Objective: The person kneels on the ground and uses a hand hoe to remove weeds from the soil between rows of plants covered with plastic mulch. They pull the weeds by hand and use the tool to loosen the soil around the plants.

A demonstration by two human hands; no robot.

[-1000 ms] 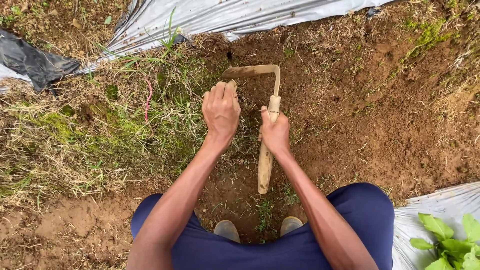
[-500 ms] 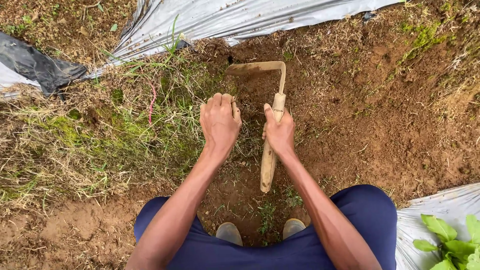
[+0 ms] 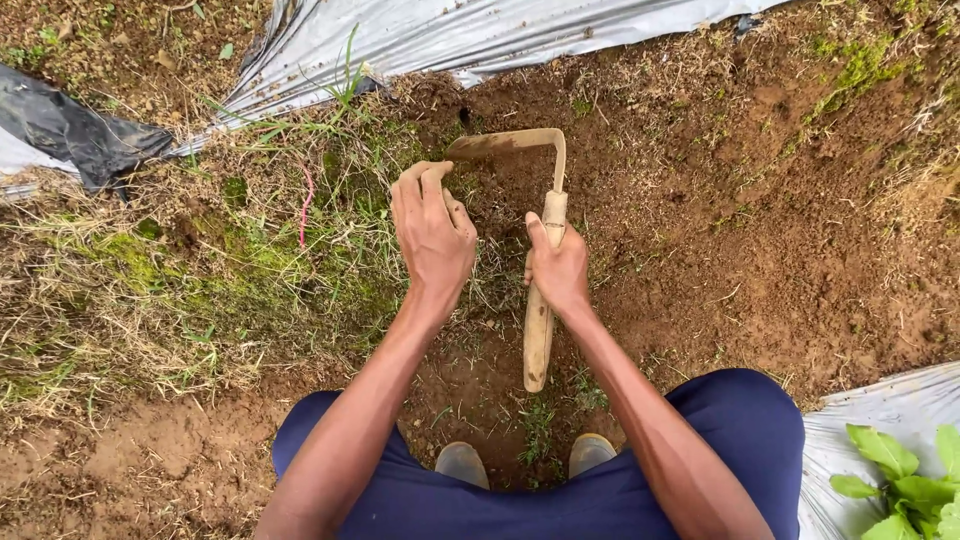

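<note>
The ground is bare reddish-brown soil [image 3: 760, 260], loose and crumbly, running from the middle of the view out to the right, with thin dry straw and a few patches of green moss toward the upper right corner. To the left lies a strip of rough turf [image 3: 230, 270]: pale dead grass, mossy green clumps and a few living blades, with a thin pink strand [image 3: 304, 206] lying in it. A sheet of grey plastic mulch [image 3: 470, 35] stretches across the top, a crumpled black fold [image 3: 85, 130] of it at the upper left; another grey sheet [image 3: 880, 410] shows at the lower right, with broad green leaves [image 3: 905, 480] on it. The person squats in dark blue trousers, two pale shoe toes [image 3: 525, 460] on the soil between the knees. The right hand [image 3: 557, 270] has its grip clenched round the wooden handle of a small hand hoe [image 3: 545, 215], whose earth-smeared blade points left onto the soil at the turf's edge. The left hand [image 3: 432, 235] sits just beside the blade, fingers curled down at the grass; whether they grasp anything cannot be told.
</note>
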